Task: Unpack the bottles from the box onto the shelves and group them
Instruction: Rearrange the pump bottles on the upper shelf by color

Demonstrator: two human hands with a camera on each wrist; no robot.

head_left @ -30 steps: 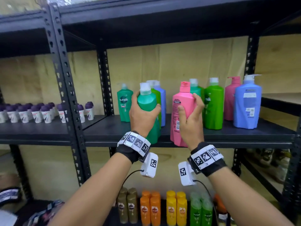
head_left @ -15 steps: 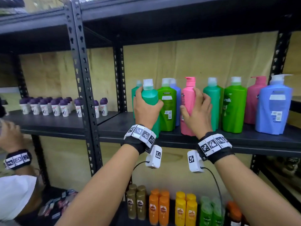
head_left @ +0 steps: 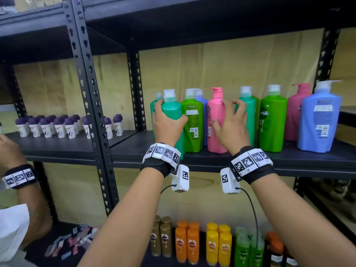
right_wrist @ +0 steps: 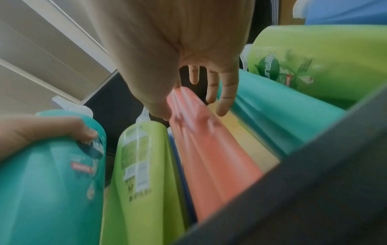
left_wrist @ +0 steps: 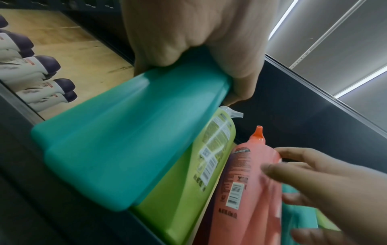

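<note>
Two hands | left hand (head_left: pixel 167 125) grips teal bottle (head_left: pixel 172 110) | right hand (head_left: pixel 232 125) beside pink bottle (head_left: pixel 215 116)

Black wristbands (head_left: pixel 258 169) with white marker tiles

"unsilk" — the tail of a brand name — reads on the light green bottle (head_left: pixel 272 122); "nsilk" shows on the teal bottle (right_wrist: pixel 52 174). Back labels and barcodes are too small to read.

Left of the teal plastic bottle (head_left: pixel 172 120) in my left hand (head_left: pixel 166 125), the black metal shelf board (head_left: pixel 133 149) lies bare up to the perforated black upright (head_left: pixel 90 105). Right of it, green, pink and blue bottles stand packed, leaving narrow gaps.
</note>
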